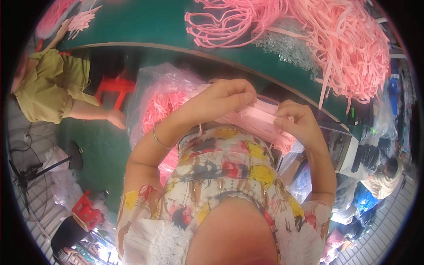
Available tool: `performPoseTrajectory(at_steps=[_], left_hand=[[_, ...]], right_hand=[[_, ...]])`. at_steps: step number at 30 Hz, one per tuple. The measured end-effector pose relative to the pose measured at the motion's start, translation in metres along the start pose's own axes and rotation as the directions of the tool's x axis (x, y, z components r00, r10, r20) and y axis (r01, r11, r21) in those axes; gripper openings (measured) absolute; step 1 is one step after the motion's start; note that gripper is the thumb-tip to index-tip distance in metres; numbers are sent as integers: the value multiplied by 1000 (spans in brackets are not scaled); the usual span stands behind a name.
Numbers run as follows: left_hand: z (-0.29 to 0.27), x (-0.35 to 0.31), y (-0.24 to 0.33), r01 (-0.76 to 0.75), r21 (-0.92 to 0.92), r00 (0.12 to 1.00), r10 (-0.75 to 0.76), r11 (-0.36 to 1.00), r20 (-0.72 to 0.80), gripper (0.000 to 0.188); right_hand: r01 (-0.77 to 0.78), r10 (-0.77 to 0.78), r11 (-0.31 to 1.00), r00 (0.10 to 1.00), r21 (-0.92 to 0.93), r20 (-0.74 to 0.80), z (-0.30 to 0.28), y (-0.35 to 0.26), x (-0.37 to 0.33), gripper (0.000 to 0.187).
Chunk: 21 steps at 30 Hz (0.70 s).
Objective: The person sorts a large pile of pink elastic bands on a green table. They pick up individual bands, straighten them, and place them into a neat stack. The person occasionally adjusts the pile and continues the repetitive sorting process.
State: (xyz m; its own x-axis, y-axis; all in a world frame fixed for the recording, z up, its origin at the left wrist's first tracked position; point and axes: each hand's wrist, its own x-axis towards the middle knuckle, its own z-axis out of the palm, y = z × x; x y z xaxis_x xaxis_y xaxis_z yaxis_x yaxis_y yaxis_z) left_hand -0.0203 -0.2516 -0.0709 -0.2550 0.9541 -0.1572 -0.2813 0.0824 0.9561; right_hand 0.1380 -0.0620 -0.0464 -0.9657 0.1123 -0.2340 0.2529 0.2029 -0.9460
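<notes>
Pink strips (260,115), gathered into a flat bundle, are held in front of the person's chest, between the two hands and above a clear plastic bag (154,88) that contains more pink material. Left hand (225,95) is closed on the left end of the bundle, thumb pressed against the curled fingers. Right hand (293,117) is closed on the right end, thumb on top. The hands sit close together but do not touch. Beyond them the green desk (145,22) carries a large loose pile of pink straps (344,48), a looped group of the same material (221,24) and a scatter of small clear parts (287,44). Risk assessment: the bundle is supported only at its two ends, so a slackened pinch on either side would likely let individual strips slide out and fall into the bag or onto the lap. Uneven tension between the hands could skew the stack and misalign its edges. Another person in an olive top (48,84) sits at the left, well apart from the bundle.
</notes>
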Motion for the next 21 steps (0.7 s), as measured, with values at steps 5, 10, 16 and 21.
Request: performPoseTrajectory(at_steps=[5,10,16,21], left_hand=[[-3,-3,-3,-7,5,1000,7,1000,5,17],[-3,-3,-3,-67,210,998,65,975,19,18],[-8,52,-15,-236,779,854,506,580,-118,17],[-9,100,-30,134,976,710,671,170,-214,12]], right_hand=[[-41,41,999,999,-17,3,3,-3,3,11],[-61,61,996,998,-61,-4,4,-6,4,10],[126,-128,976,992,-180,2,17,-5,9,8],[184,-182,954,983,-238,32,22,3,12,11]])
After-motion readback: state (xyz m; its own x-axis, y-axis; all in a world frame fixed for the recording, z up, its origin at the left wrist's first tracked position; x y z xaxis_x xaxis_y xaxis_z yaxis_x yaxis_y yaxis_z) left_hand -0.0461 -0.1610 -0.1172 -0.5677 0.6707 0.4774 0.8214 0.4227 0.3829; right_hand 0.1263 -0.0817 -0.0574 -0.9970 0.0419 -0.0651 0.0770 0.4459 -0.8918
